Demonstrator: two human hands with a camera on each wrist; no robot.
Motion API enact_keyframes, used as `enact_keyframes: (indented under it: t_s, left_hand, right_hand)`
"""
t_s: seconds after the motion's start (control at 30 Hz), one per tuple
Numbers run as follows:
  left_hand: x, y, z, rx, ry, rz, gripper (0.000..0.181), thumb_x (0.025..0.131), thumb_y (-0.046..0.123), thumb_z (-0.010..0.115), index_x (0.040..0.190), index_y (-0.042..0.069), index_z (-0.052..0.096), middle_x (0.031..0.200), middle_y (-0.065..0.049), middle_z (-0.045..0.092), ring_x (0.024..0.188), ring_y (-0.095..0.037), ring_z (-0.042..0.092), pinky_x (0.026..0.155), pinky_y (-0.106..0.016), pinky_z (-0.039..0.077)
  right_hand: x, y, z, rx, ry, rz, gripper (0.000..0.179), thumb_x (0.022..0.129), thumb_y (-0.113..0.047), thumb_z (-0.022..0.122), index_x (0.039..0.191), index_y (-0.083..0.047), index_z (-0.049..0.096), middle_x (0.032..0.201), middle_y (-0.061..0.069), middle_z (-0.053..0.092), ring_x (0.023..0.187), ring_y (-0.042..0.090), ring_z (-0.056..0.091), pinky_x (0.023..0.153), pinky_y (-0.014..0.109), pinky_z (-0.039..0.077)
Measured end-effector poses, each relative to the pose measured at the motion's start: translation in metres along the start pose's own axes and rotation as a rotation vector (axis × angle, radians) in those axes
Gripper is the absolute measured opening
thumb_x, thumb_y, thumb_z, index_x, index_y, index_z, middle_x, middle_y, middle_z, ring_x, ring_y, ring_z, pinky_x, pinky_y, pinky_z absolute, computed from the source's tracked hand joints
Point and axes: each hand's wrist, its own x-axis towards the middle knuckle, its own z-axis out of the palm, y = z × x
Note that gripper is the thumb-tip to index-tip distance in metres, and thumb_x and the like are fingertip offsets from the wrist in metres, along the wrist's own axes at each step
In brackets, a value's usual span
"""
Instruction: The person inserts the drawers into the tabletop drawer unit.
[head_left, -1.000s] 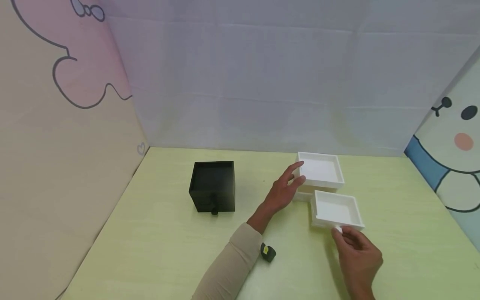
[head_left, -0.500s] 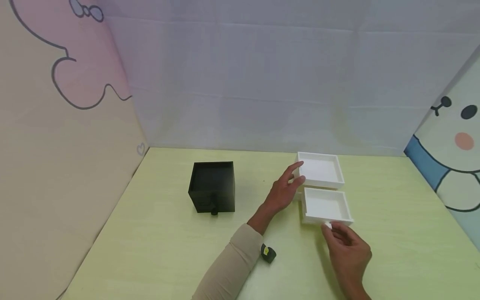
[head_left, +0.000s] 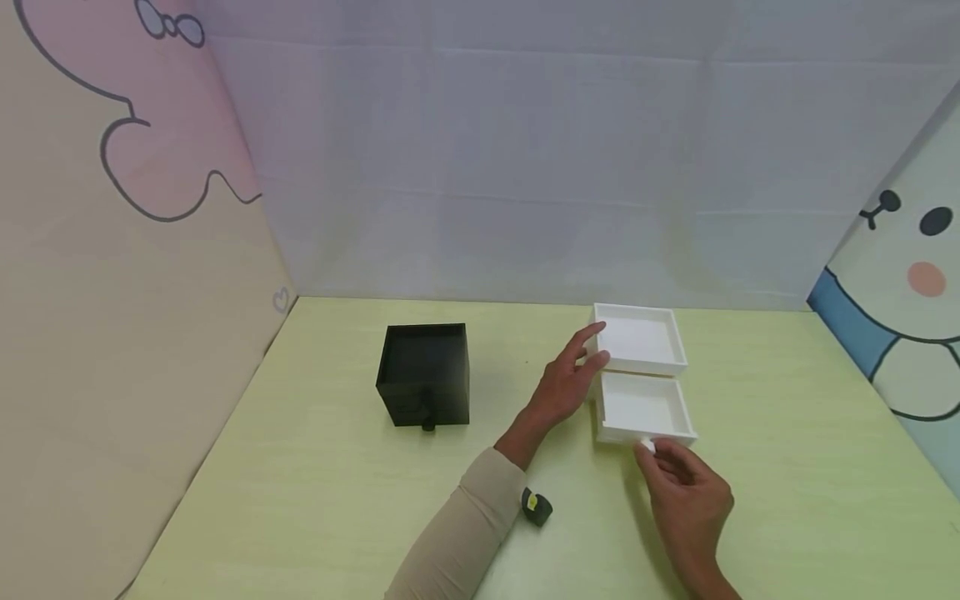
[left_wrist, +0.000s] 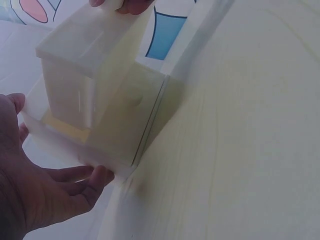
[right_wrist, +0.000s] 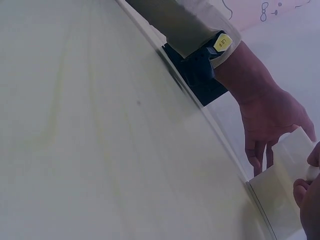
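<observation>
A white box (head_left: 641, 333) with a raised rim and a hollow front stands at the back right of the table. My left hand (head_left: 564, 385) rests against its left side, the index finger and thumb stretched along the rim; in the left wrist view, several fingertips (left_wrist: 102, 176) touch the box's lower edge. Directly in front of the box is a shallow white drawer (head_left: 643, 406), in line with the opening. With thumb and fingers my right hand (head_left: 688, 496) pinches the drawer's small white knob (head_left: 647, 447). Whether the drawer's rear edge sits inside the box cannot be told.
A black box (head_left: 423, 375) with a knob at its front stands left of the hands. A dark device with a yellow mark (head_left: 536, 506) sits at the left sleeve's cuff. A pale cloth wall (head_left: 487, 183) rises behind the yellow-green table (head_left: 315, 500).
My right hand has carried the drawer leftward and closer to the white box, from off to its right to square in front of it. My left hand has stayed in place.
</observation>
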Motion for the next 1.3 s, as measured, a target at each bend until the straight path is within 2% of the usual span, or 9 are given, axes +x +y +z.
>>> enact_keyframes:
  t_s: [0.1,0.3,0.6,0.9,1.13,1.3]
  left_hand:
    - [-0.0002,0.0002,-0.0002,0.002,0.003,-0.004,0.044,0.092,0.060,0.039,0.134,0.060,0.029,0.134,-0.006,0.051,0.112,-0.022,0.057,0.083,-0.042,0.046]
    - [0.0001,-0.0003,-0.0010,0.001,0.008,-0.006,0.043,0.092,0.060,0.039,0.133,0.061,0.029,0.134,-0.005,0.050,0.113,-0.022,0.056,0.084,-0.044,0.046]
    - [0.0009,-0.0001,-0.0001,0.001,0.003,-0.009,0.043,0.092,0.059,0.039,0.134,0.060,0.029,0.135,-0.005,0.050,0.113,-0.023,0.056,0.084,-0.045,0.045]
    - [0.0007,-0.0002,-0.0023,0.026,0.003,-0.007,0.044,0.092,0.060,0.039,0.135,0.060,0.029,0.135,-0.004,0.050,0.116,-0.021,0.054,0.086,-0.046,0.045]
    - [0.0006,0.0003,-0.0027,0.012,-0.006,-0.011,0.044,0.092,0.060,0.040,0.134,0.060,0.029,0.135,-0.003,0.050,0.117,-0.023,0.053,0.085,-0.046,0.045]
    - [0.0004,0.0008,-0.0023,0.016,-0.011,-0.017,0.043,0.092,0.060,0.040,0.134,0.061,0.028,0.135,-0.003,0.050,0.118,-0.023,0.052,0.085,-0.046,0.045]
  right_hand:
    - [0.0003,0.0000,0.0010,0.000,-0.006,-0.007,0.016,0.070,-0.001,0.081,0.084,-0.001,0.073,0.070,-0.012,0.068,0.060,0.003,0.065,0.053,0.017,0.049]
    - [0.0011,-0.0016,0.0021,0.006,-0.013,-0.018,0.018,0.069,-0.001,0.081,0.086,-0.002,0.073,0.070,-0.006,0.069,0.060,0.003,0.065,0.053,0.016,0.049]
    - [0.0005,-0.0032,0.0026,0.007,-0.009,-0.017,0.016,0.070,-0.002,0.081,0.084,-0.001,0.073,0.070,-0.011,0.068,0.059,0.004,0.065,0.053,0.017,0.050]
    - [0.0010,-0.0060,0.0044,0.021,-0.009,-0.019,0.017,0.070,0.000,0.081,0.085,0.001,0.073,0.071,-0.006,0.069,0.060,0.004,0.065,0.054,0.018,0.050]
    - [0.0039,-0.0033,0.0052,-0.024,-0.001,-0.012,0.016,0.070,0.001,0.080,0.084,0.004,0.072,0.070,0.002,0.069,0.058,0.002,0.065,0.052,0.016,0.049]
    - [0.0050,-0.0034,0.0050,-0.035,-0.002,-0.002,0.015,0.070,-0.003,0.081,0.083,-0.001,0.073,0.070,-0.003,0.068,0.058,0.002,0.065,0.052,0.016,0.049]
